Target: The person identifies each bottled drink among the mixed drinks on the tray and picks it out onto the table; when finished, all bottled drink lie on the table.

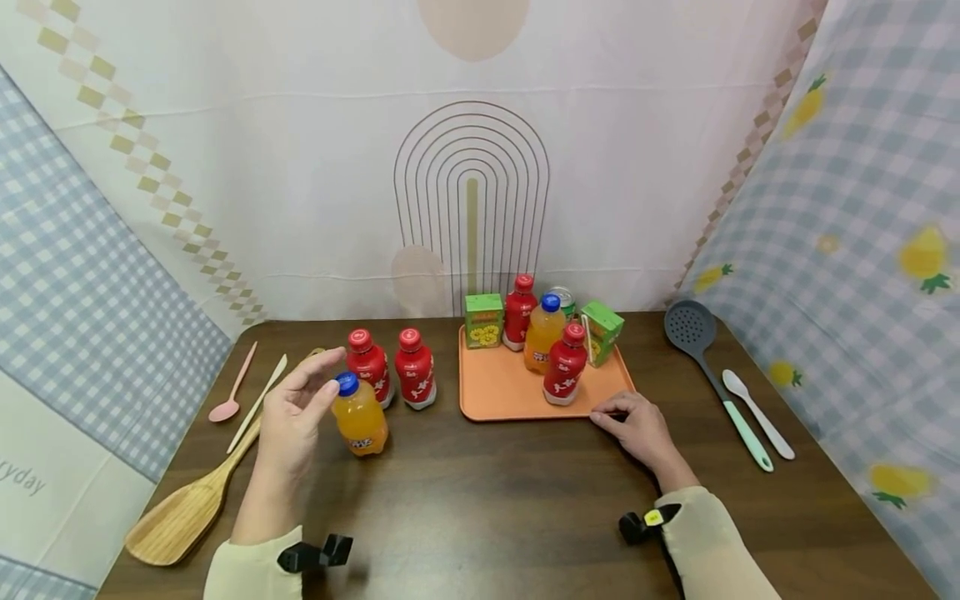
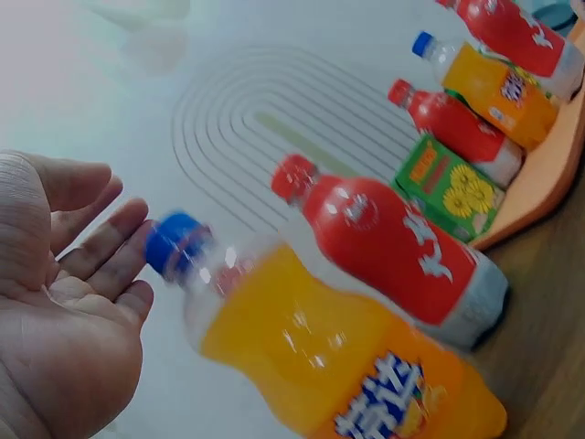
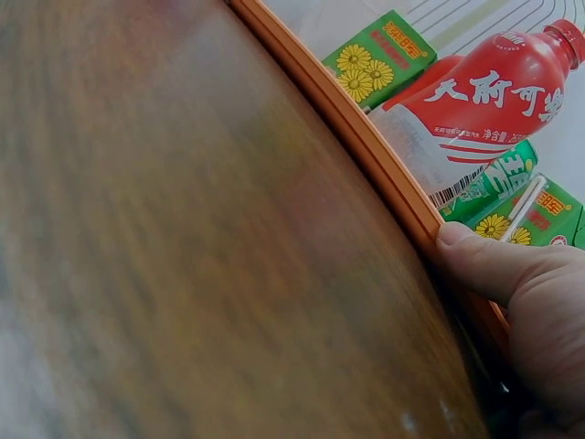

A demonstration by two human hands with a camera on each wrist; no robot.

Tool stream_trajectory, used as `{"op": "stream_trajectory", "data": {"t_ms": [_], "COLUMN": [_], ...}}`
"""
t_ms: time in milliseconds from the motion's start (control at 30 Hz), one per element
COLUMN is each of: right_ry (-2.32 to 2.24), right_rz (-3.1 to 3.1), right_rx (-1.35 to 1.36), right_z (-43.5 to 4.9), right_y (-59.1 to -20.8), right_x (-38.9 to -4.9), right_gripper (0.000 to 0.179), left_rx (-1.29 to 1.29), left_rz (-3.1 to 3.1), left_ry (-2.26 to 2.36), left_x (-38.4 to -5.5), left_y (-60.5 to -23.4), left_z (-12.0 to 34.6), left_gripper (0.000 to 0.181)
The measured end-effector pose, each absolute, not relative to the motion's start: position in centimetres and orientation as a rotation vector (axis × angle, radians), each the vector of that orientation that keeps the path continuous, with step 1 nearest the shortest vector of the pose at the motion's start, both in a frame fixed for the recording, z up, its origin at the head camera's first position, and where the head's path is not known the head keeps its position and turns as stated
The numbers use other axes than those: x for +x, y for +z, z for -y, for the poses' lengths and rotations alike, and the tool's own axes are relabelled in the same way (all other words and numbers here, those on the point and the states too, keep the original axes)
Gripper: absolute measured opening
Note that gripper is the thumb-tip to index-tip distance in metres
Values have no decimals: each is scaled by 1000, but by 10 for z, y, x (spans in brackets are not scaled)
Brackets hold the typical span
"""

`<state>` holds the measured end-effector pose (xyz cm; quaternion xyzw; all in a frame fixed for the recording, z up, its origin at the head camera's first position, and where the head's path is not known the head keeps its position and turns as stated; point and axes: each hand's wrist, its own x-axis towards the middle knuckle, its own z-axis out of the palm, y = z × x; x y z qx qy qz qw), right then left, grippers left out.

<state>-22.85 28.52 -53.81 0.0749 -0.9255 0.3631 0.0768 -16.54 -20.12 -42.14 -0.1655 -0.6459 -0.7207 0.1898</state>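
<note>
My left hand (image 1: 291,421) is beside an orange soda bottle (image 1: 360,423) that stands on the table, left of the tray. Its fingers are loosely bent with a gap to the thumb, the fingertips right at the blue cap (image 2: 174,245). Two red cola bottles (image 1: 416,375) stand just behind. At the front right corner of an orange tray (image 1: 498,400), my right hand (image 1: 639,429) grips the rim, thumb (image 3: 484,261) along the edge. The tray carries two red bottles (image 1: 566,367), another orange soda (image 1: 542,337), two green drink cartons (image 1: 483,321) and a green can (image 1: 564,302).
On the left lie a wooden spatula (image 1: 180,517), a pale slim utensil (image 1: 258,404) and a pink spoon (image 1: 234,392). A slotted turner (image 1: 693,329) and a white spoon (image 1: 757,412) lie on the right. Patterned cloth (image 1: 330,167) hangs behind the table.
</note>
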Motion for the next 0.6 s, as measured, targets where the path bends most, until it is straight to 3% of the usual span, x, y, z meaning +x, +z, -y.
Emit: {"op": "stream_trajectory", "data": {"t_ms": [300, 600], "right_ry": [1093, 1086], "right_rz": [2780, 2754], "right_rx": [247, 241], "right_z": [-283, -284], "right_y": [-538, -538], "right_x": [-230, -228], "right_gripper": [8, 11], "left_rx": [-764, -933], "left_rz": [1686, 1777], "left_ry": [-1949, -1901], "left_x": [-149, -149], "left_y": [-401, -382], "left_z": [183, 130], "left_gripper": [33, 35]}}
